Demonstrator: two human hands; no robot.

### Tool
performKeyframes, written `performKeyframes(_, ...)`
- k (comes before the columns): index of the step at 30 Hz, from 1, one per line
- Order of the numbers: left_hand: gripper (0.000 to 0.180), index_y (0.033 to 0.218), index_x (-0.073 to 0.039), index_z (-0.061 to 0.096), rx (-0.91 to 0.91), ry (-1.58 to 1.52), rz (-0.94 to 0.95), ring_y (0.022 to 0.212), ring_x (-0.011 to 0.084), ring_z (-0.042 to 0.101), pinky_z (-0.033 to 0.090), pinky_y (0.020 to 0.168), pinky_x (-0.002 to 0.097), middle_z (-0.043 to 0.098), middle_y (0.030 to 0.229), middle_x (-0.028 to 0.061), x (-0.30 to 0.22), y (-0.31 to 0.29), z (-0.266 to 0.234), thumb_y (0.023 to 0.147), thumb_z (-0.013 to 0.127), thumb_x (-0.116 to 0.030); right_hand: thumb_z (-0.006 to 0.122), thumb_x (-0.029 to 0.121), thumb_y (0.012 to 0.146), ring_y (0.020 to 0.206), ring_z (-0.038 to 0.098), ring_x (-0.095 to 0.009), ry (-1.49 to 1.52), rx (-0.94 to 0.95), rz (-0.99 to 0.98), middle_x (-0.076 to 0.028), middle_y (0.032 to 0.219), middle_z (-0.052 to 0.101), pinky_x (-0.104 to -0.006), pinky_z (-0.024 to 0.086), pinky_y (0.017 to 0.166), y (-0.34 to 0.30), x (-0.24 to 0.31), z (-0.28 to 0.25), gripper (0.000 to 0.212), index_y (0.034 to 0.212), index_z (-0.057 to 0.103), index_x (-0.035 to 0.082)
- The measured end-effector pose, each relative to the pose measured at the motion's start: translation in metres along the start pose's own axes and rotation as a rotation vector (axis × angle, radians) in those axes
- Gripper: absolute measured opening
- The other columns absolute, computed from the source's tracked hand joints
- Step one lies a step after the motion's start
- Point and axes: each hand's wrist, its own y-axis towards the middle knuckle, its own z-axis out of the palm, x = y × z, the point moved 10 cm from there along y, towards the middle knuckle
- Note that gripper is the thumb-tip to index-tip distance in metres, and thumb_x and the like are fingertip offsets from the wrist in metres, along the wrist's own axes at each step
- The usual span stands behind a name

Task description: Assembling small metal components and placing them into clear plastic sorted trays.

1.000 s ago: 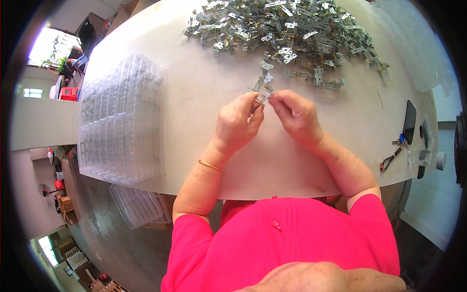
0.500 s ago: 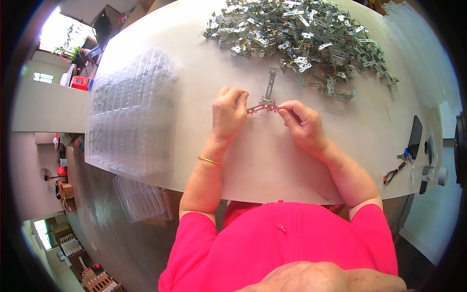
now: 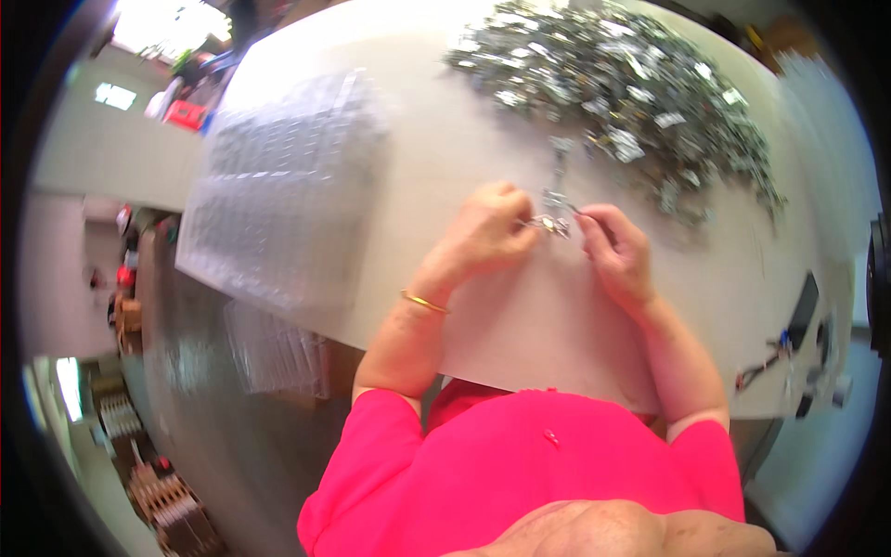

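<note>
My left hand (image 3: 494, 230), a gold bangle at its wrist, pinches one end of a small silvery metal bracket (image 3: 554, 226). Across from it, the fingertips of my right hand (image 3: 616, 252) are closed at a thin dark strip by the bracket's other side; motion blur hides whether it is part of the same piece. Just beyond my fingers another slim metal bracket (image 3: 560, 165) lies on the table, pointing away from me. A large heap of similar metal brackets (image 3: 622, 88) covers the far right of the tabletop (image 3: 529, 325).
Stacked clear plastic trays (image 3: 288, 186) stand on the table at my left. More clear trays (image 3: 276, 348) sit lower, beyond its edge. A black phone (image 3: 804, 302) and a keyring (image 3: 768, 362) lie at the right. Clear plastic bags (image 3: 821, 148) hang at the far right edge.
The view has tilted and shifted, so the whole scene appears moved and blurred. My left hand is closer to my right, and the bracket between them is turned; its earlier reddish look is now silvery.
</note>
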Motion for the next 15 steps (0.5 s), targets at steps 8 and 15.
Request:
performKeyframes(8, 0.013, 0.081, -0.001, 0.055, -0.045, -0.076, -0.095, 0.067, 0.036, 0.058, 0.048, 0.063, 0.042, 0.059, 0.073, 0.0183, 0.004, -0.007, 0.0, 0.076, 0.062, -0.011, 0.059, 0.018, 0.1, 0.059, 0.05, -0.003, 0.23, 0.012, 0.105, 0.004, 0.069, 0.055, -0.0188, 0.04, 0.052, -0.002, -0.021, -0.007, 0.014, 0.103, 0.064, 0.006)
performKeyframes(15, 0.011, 0.095, 0.002, 0.054, -0.179, -0.457, -0.206, 0.071, 0.0156, 0.059, 0.049, 0.064, 0.0327, 0.06, 0.078, 0.008, -0.013, -0.01, -0.035, 0.086, 0.056, -0.004, 0.058, 0.02, 0.101, 0.058, 0.047, -0.003, 0.22, 0.012, 0.109, 0.005, 0.07, 0.054, -0.0186, 0.039, 0.052, 0.001, -0.026, -0.008, 0.015, 0.103, 0.064, 0.007)
